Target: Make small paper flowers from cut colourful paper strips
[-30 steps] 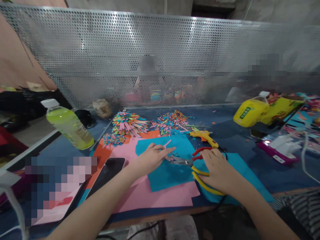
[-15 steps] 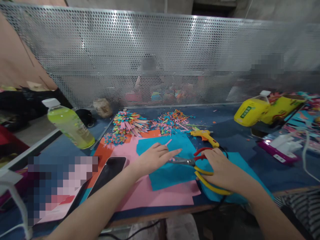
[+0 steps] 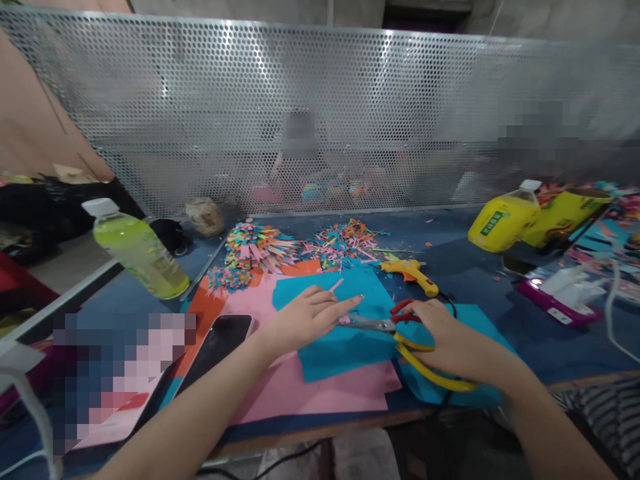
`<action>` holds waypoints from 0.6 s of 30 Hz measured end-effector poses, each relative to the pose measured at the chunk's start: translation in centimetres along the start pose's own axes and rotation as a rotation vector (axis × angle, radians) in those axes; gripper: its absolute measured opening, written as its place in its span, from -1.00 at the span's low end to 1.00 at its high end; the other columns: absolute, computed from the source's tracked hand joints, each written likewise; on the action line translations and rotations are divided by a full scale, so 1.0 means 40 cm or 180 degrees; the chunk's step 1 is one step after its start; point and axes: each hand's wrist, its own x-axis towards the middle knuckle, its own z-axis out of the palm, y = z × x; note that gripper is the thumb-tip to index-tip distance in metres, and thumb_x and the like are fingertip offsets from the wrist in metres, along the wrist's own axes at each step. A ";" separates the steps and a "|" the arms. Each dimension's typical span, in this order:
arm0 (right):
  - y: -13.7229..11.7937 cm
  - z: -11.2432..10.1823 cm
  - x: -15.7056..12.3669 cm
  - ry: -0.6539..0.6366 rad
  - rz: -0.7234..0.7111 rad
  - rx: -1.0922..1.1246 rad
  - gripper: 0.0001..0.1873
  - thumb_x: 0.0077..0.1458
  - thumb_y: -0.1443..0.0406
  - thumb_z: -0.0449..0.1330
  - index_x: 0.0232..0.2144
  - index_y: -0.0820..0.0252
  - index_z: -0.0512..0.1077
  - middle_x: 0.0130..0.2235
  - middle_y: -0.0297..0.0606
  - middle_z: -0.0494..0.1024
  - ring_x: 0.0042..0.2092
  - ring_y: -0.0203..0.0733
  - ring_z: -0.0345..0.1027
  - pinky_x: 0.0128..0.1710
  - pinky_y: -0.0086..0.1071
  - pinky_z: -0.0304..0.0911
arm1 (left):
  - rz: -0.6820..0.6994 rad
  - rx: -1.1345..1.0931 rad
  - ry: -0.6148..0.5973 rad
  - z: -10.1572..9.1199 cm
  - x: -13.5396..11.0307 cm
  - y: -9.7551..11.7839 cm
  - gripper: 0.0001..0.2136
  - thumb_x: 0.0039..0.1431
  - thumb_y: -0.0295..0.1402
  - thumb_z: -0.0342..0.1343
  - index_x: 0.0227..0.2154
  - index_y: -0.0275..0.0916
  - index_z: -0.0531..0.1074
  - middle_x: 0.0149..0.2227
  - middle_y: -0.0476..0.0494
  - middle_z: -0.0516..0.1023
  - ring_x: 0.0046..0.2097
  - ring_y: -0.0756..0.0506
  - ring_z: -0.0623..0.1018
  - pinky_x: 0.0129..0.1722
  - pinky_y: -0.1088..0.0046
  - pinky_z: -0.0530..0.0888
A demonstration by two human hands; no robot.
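Note:
My left hand [image 3: 313, 315] is over a sheet of blue paper [image 3: 345, 350], one finger stretched out to the right and the others curled. At its underside, a small pink paper piece [image 3: 345, 321] shows by the scissor tips; the fingers partly hide it and seem closed on it. In my right hand [image 3: 445, 333] is a pair of scissors [image 3: 383, 325] with one red and one yellow handle. The blades point left toward my left hand. A pink paper strip [image 3: 337, 285] lies just above the left fingers. Pink paper [image 3: 280, 400] spreads under the blue sheet.
A yellow glue gun [image 3: 411, 273] lies behind the scissors. Coloured paper strips [image 3: 345, 243] and a fringed paper bundle [image 3: 255, 247] are at the back. A phone [image 3: 220, 350] and a drink bottle [image 3: 137, 250] stand on the left, a tissue pack [image 3: 555, 303] on the right.
The scissors and my right hand have shifted slightly to the right, with the yellow handle swinging a little farther right. My left hand has hardly moved.

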 end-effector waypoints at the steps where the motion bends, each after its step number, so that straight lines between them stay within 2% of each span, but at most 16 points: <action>1: 0.001 -0.003 0.001 -0.0040 0.0040 0.0057 -0.67 -0.07 0.14 0.12 -0.21 0.09 0.29 -0.17 -0.22 0.39 -0.09 -0.12 0.22 -0.17 -0.30 0.24 | -0.0007 -0.0051 0.0054 0.000 -0.001 0.000 -0.56 0.18 -0.42 -0.11 0.12 -0.20 -0.02 -0.25 -0.12 0.51 -0.20 -0.05 0.46 -0.17 0.37 0.33; 6: 0.005 -0.012 0.000 -0.0102 0.0154 0.0221 -0.62 -0.10 0.10 0.13 -0.20 0.08 0.30 -0.17 -0.21 0.38 -0.09 -0.09 0.23 -0.18 -0.30 0.24 | -0.0115 -0.0281 0.0223 0.001 -0.006 -0.003 -0.51 0.16 -0.43 -0.07 0.13 -0.16 -0.06 -0.25 -0.10 0.53 -0.18 -0.05 0.46 -0.15 0.36 0.33; 11: 0.007 -0.015 0.001 -0.0115 0.0141 0.0381 -0.57 -0.11 0.09 0.15 -0.16 0.07 0.29 -0.11 -0.21 0.36 -0.04 -0.08 0.20 -0.12 -0.28 0.21 | -0.0289 -0.0847 0.0377 -0.001 -0.007 -0.006 -0.46 0.13 -0.46 -0.03 0.14 -0.16 -0.09 -0.26 -0.05 0.56 -0.14 -0.04 0.46 -0.10 0.37 0.32; 15: 0.021 -0.013 0.003 -0.0014 0.0194 0.0204 -0.54 -0.13 0.02 0.14 -0.18 0.10 0.31 -0.13 -0.18 0.37 -0.05 -0.03 0.20 -0.13 -0.24 0.22 | -0.1039 -0.1659 0.0589 -0.012 -0.003 -0.014 -0.44 0.07 -0.42 0.05 0.12 -0.19 -0.04 -0.36 -0.05 0.57 -0.22 -0.03 0.50 -0.18 0.39 0.37; 18: 0.035 -0.011 0.000 0.0054 0.0315 0.0053 -0.53 -0.14 0.00 0.14 -0.19 0.11 0.32 -0.14 -0.17 0.37 -0.05 -0.03 0.20 -0.13 -0.24 0.22 | -0.1531 -0.1910 0.0896 -0.020 0.003 -0.021 -0.42 0.01 -0.41 0.10 0.10 -0.20 0.01 -0.39 -0.05 0.55 -0.22 -0.05 0.48 -0.25 0.40 0.38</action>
